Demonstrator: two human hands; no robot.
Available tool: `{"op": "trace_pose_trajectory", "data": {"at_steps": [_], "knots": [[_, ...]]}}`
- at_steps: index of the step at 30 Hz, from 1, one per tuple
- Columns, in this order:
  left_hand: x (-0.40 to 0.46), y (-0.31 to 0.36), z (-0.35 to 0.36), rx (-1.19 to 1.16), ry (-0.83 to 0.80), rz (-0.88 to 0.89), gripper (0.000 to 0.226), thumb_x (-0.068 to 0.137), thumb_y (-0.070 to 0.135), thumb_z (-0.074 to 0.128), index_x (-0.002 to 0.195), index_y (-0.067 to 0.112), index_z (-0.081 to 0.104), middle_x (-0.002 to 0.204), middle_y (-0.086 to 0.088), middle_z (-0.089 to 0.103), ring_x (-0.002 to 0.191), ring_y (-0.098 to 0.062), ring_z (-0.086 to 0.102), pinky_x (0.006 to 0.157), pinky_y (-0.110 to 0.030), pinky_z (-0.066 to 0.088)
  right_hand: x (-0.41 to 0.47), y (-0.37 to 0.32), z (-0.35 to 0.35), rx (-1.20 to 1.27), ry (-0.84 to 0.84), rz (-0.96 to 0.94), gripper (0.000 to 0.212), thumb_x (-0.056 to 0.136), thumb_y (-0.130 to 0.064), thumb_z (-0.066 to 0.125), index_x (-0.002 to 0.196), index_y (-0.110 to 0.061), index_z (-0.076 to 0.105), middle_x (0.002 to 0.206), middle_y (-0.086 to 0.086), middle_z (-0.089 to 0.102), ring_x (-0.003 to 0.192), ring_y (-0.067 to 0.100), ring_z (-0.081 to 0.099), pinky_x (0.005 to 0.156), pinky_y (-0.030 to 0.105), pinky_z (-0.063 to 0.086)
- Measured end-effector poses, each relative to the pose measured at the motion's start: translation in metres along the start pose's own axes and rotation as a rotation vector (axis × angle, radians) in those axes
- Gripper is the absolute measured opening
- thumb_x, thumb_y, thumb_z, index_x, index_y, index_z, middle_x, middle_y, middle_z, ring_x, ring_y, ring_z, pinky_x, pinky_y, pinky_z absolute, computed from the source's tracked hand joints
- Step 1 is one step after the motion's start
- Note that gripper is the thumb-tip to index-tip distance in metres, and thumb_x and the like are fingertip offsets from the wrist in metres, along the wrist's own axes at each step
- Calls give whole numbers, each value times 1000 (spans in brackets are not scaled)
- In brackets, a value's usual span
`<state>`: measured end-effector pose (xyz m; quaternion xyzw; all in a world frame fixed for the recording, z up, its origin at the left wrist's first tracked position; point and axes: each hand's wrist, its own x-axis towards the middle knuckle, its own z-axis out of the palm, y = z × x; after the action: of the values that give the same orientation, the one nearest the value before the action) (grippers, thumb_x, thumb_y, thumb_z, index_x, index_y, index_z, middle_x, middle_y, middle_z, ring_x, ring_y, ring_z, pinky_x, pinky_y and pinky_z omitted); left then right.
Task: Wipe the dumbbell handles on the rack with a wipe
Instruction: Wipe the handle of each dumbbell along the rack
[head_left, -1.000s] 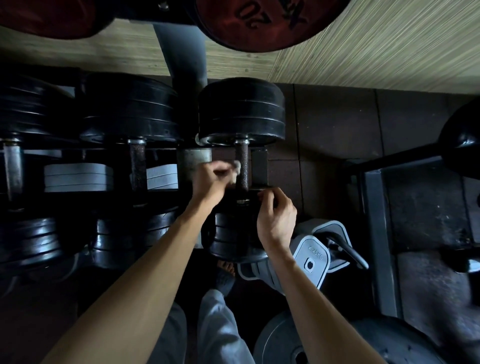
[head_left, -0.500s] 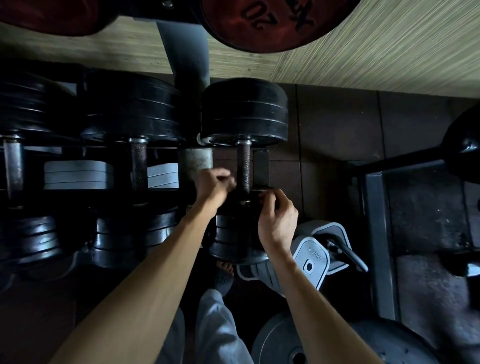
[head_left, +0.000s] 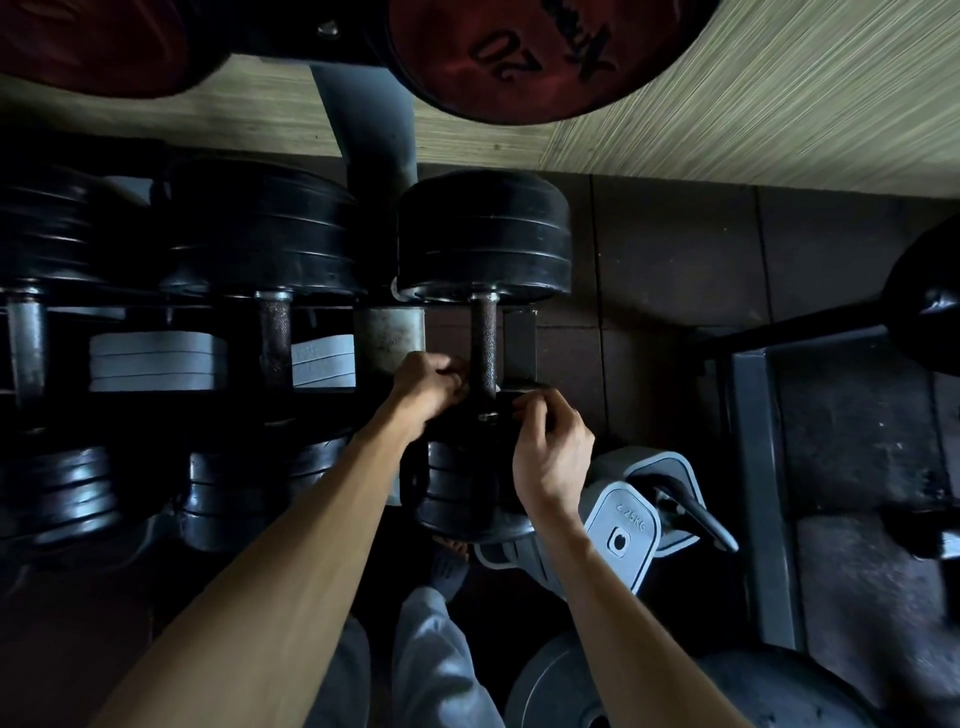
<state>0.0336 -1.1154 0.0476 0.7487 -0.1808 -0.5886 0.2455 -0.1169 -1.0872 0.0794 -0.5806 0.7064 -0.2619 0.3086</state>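
Black weights sit at both ends of the dumbbell (head_left: 483, 291). I see my left hand (head_left: 428, 387) curled beside its rough handle (head_left: 484, 349), but I cannot tell what it holds. My right hand (head_left: 553, 452) grips the near weight.

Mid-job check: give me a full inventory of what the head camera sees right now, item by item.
Dumbbells: three on the rack, black heads; the rightmost is between the hands.
Dumbbell handles: three visible, knurled metal; the rightmost is the one being worked.
Rack post: one, grey, upright behind the dumbbells.
Red plate: one marked 20, top centre; another reddish one top left.
Grey stacked plates: two stacks, lower tier, left.
Grey weight: one, bottom right of the hands.
Dark plate: one, floor, bottom.
Wipe: not clearly visible.
Trouser legs: grey, bottom centre.
Left hand: curled against the handle's left side.
Right hand: gripping the dumbbell's near head.
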Motion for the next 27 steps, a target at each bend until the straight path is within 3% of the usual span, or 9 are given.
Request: {"op": "trace_pose_trajectory", "data": {"at_steps": [4, 8, 10, 12, 15, 17, 20, 22, 27], "knots": [[16, 20, -1, -133, 120, 59, 45, 95, 2, 59, 138, 3, 51, 116, -12, 63, 73, -12, 62, 62, -16, 54, -1, -1, -1, 11, -5, 21, 36, 83, -35, 37, 74, -18, 67, 71, -1, 70, 76, 28, 63, 75, 49, 49], [16, 20, -1, -90, 132, 138, 40, 97, 2, 57, 136, -1, 53, 113, -11, 61, 80, -14, 63, 70, -15, 52, -1, -2, 0, 19, -20, 37, 36, 84, -36, 36, 74, -19, 66, 71, -2, 69, 76, 28, 62, 78, 51, 49], [11, 4, -4, 151, 6, 144, 22, 93, -2, 60, 114, -7, 63, 104, -16, 64, 94, -26, 62, 71, -16, 50, 0, -2, 0, 20, -18, 30, 35, 85, -35, 36, 73, -18, 65, 70, -1, 69, 74, 29, 62, 75, 51, 49], [2, -10, -8, 286, -115, 131, 3, 89, -4, 65, 88, -2, 67, 87, -16, 64, 86, -25, 60, 67, -22, 49, 0, -1, -1, 21, -13, 25, 35, 85, -34, 36, 72, -17, 64, 70, 0, 69, 72, 29, 61, 72, 51, 49], [5, 2, -7, 182, -5, 183, 25, 91, -1, 63, 116, -2, 65, 109, -11, 66, 87, -22, 66, 71, -23, 54, -1, -2, -1, 17, -10, 26, 35, 85, -35, 37, 73, -18, 66, 70, -1, 70, 73, 29, 62, 72, 50, 50], [18, 21, -3, -68, 149, 141, 35, 94, -1, 58, 129, -2, 58, 103, -7, 66, 72, -11, 66, 61, -15, 54, -1, -4, -2, 27, -10, 31, 33, 83, -34, 37, 73, -21, 66, 71, -3, 70, 74, 27, 63, 76, 50, 50], [25, 41, 4, -222, 290, 184, 13, 92, 1, 62, 101, 5, 71, 75, -4, 66, 65, -15, 65, 74, -34, 60, -1, -6, -1, 30, -5, 45, 33, 82, -34, 37, 73, -25, 67, 71, -4, 70, 76, 26, 63, 79, 51, 50], [11, 35, 8, -206, 301, 254, 21, 90, 0, 64, 79, 18, 68, 72, -7, 66, 73, -22, 65, 81, -43, 59, -1, -5, -1, 29, -10, 44, 32, 83, -34, 37, 73, -24, 66, 71, -3, 71, 76, 26, 63, 78, 51, 50], [-23, 5, 3, 88, 207, 426, 4, 82, 7, 77, 80, 7, 74, 75, -3, 74, 69, -9, 68, 72, -19, 53, -1, -7, -2, 30, -10, 54, 34, 83, -36, 37, 74, -21, 67, 71, -1, 70, 75, 28, 63, 76, 51, 50]]}}
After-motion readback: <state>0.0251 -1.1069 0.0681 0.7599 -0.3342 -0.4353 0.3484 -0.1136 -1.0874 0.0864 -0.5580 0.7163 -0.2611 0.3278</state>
